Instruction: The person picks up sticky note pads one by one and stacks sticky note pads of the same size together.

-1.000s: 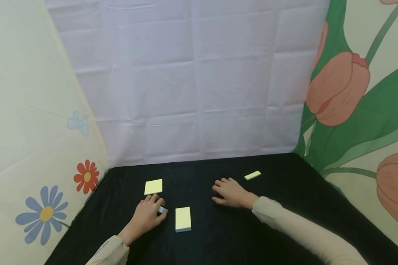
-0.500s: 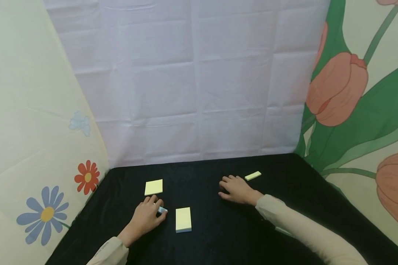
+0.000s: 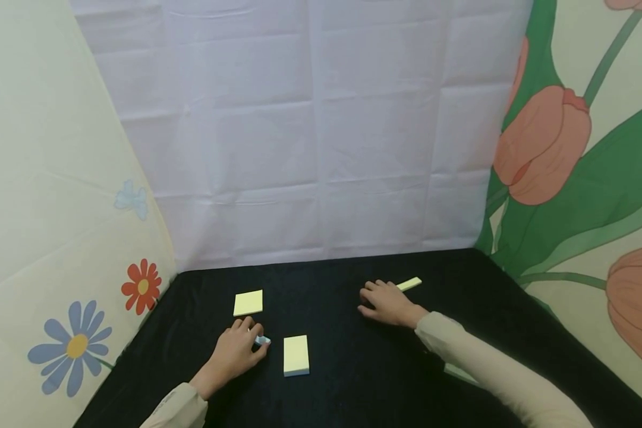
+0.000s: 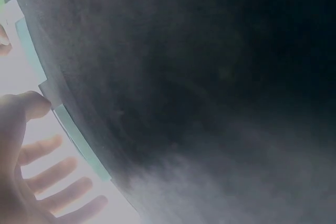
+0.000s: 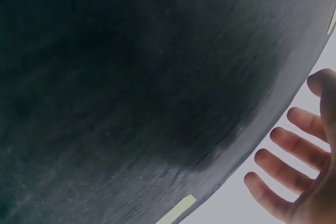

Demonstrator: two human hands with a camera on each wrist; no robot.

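In the head view, my left hand hovers low over the black cloth, fingers loosely bent and apart. A small light-blue block shows between its thumb and forefinger, partly hidden by the hand. The left wrist view has the thumb and fingers spread, with a blue-green edge beyond them. My right hand is further right with relaxed fingers, overlapping the near end of a narrow yellow sticky-note pad. Its fingers are spread in the right wrist view, holding nothing.
A square yellow sticky-note pad lies just beyond my left hand. Between the hands, nearer me, is a thicker yellow pad with a blue side. A pale flat piece peeks from under my right sleeve. White cloth hangs behind the table.
My right hand has moved right and slightly away from me, so it now covers part of the narrow pad. The pale piece has come into view under that forearm. My left hand stays nearly still.
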